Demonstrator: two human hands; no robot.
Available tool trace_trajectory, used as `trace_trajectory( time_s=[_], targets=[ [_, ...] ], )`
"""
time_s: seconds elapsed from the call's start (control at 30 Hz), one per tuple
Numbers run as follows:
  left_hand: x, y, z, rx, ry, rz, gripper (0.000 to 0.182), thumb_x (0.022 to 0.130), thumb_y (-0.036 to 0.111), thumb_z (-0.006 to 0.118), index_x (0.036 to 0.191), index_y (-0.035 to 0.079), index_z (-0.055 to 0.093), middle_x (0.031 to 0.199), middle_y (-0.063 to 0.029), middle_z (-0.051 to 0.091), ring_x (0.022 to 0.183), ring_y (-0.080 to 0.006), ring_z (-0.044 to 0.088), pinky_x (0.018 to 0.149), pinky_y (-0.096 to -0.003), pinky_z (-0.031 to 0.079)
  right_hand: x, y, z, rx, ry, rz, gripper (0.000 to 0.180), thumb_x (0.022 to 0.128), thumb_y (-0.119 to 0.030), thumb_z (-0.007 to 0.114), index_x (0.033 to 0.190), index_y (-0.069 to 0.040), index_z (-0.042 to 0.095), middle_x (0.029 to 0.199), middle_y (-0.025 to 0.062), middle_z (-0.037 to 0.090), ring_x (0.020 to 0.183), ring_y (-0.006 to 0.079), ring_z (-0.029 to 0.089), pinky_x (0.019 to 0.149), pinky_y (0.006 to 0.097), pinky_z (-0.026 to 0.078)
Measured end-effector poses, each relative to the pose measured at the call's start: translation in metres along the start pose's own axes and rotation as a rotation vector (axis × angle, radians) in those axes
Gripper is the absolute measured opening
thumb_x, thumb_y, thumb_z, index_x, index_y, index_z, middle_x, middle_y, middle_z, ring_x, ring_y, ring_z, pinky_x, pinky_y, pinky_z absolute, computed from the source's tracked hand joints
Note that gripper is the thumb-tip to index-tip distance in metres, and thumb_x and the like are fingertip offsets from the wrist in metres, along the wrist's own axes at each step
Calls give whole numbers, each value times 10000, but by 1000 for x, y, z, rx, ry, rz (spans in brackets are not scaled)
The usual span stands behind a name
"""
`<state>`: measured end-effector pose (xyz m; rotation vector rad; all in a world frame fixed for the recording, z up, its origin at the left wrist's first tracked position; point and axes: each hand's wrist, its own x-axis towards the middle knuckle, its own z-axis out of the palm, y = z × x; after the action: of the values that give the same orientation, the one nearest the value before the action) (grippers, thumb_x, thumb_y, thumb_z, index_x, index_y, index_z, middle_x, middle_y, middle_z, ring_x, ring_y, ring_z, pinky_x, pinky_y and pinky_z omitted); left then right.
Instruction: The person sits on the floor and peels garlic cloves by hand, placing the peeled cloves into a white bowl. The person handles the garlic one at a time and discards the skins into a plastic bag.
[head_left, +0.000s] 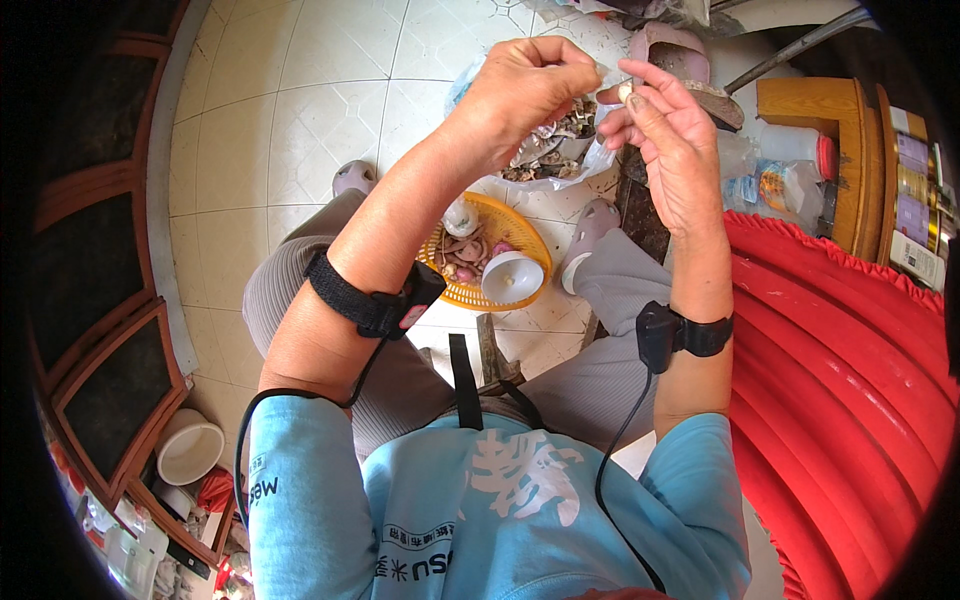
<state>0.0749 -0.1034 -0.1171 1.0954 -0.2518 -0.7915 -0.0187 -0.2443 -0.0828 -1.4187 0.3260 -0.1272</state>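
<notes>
My right hand (673, 146) pinches a small pale peeled clove (625, 91), apparently garlic, between thumb and fingertips. Just to its left is my left hand (529, 94), thumb and index finger pressed together and the other fingers curled; whether anything is between them is hidden. Both are raised over an open plastic bag (589, 166) holding dry peelings (536, 154). Below, between my feet, an orange slotted plastic basket (534, 225) holds brownish pieces and pinkish bulbs (465, 274), a knotted clear bag (460, 219) and a white bowl (512, 277). One small pale piece lies in the bowl.
A red gathered cover (832, 352) rises close to my right arm. Beyond it are a red-lidded plastic jar (795, 152) and a wooden cabinet (814, 101). A pink slipper (670, 52) sits past the bag. Dark-panelled wooden doors (97, 259) and a white bucket (189, 448) are at left.
</notes>
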Motion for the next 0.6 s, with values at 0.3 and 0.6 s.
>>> trace_trajectory(
  time_s=[0.3,0.6],
  targets=[
    [0,-1,1,262,44,6,128,809,145,662,858,27,651,704,22,586,593,-36,478,539,-191,382,0,-3,-4,-19,19,-120,145,845,8,607,985,40,590,907,138,651,764,169,643,675,263,520],
    [-3,6,4,188,-68,6,155,789,138,686,880,12,683,709,4,615,615,-40,514,557,-200,433,-1,-2,-5,-158,83,-216,130,824,29,629,953,40,618,866,74,655,773,117,632,696,228,501]
  ],
)
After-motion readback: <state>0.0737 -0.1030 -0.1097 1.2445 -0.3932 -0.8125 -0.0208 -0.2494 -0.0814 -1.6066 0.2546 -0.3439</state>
